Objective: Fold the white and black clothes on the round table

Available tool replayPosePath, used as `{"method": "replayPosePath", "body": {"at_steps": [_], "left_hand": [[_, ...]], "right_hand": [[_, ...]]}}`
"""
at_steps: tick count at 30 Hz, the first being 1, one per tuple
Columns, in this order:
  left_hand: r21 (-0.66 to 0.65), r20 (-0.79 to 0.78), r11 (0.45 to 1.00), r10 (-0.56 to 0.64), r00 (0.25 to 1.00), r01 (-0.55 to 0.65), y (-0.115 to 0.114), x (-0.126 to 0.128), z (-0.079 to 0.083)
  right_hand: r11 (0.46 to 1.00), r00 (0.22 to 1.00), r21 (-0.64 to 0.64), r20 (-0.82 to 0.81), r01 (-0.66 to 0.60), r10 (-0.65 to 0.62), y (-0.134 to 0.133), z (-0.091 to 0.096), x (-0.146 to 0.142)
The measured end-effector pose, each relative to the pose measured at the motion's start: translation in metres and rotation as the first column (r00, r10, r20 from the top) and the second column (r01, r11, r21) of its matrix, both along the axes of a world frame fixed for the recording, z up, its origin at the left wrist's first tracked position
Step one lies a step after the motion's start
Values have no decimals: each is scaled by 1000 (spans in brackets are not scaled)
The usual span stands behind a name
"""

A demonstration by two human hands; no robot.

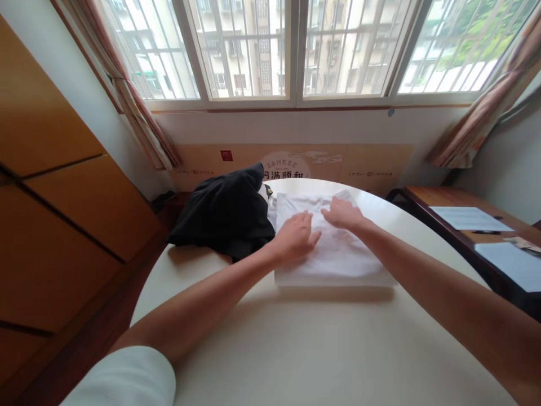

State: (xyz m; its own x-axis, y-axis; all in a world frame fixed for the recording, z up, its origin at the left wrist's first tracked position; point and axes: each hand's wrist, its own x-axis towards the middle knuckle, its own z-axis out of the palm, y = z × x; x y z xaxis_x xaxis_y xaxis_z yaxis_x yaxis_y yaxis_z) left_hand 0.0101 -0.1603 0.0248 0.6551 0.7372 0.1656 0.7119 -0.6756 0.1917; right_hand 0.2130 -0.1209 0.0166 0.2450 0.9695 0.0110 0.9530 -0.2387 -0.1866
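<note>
A folded white garment (338, 256) lies on the round cream table (321, 344) ahead of me. My left hand (296, 237) rests flat on its left part, fingers stretched out and pointing right. My right hand (343, 214) lies flat on the upper middle of the same garment, fingers extended toward the left. The fingertips of both hands are close together. Neither hand grips anything. A heap of black clothing (226, 217) sits directly left of the white garment, touching its edge.
A wooden wardrobe (54, 214) stands on the left. To the right is a dark wooden desk (465, 203) with papers (469, 218) and a pen. Behind the table are a wall, barred windows (296, 48) and curtains.
</note>
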Motion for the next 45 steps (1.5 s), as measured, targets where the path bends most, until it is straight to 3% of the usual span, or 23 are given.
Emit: {"method": "replayPosePath", "body": {"at_steps": [2,5,11,17,21,28,36,40,45], "left_hand": [[-85,-61,995,-56,997,51,-21,-1,-10],[-109,-95,994,-11,995,0,-36,-6,-20],[-109,-119,992,43,992,-56,-63,-10,-17],[-157,-82,982,-118,990,104,-93,-5,-15],[-171,-81,975,-160,984,145,-99,-6,-17],[-178,-60,981,64,996,-74,-97,-2,-22],[-128,-20,983,-134,991,131,-96,-3,-27],[-123,-8,982,-145,989,143,-96,-2,-27],[-112,-5,984,-137,991,135,-95,-2,-28]], "right_hand": [[998,998,-42,-30,-49,48,-10,-10,-15],[998,998,-19,-17,-54,53,-26,-25,-20],[998,999,-22,3,-54,54,-50,-34,11],[998,997,-14,32,-67,67,-63,-40,47],[998,997,-14,51,-54,55,-60,-45,70],[1000,998,17,65,-4,3,-50,-50,104],[999,996,-1,83,36,-36,-55,-35,144],[997,991,4,110,74,-74,-55,-29,123],[1000,998,-26,60,-10,12,-63,-44,51]]}}
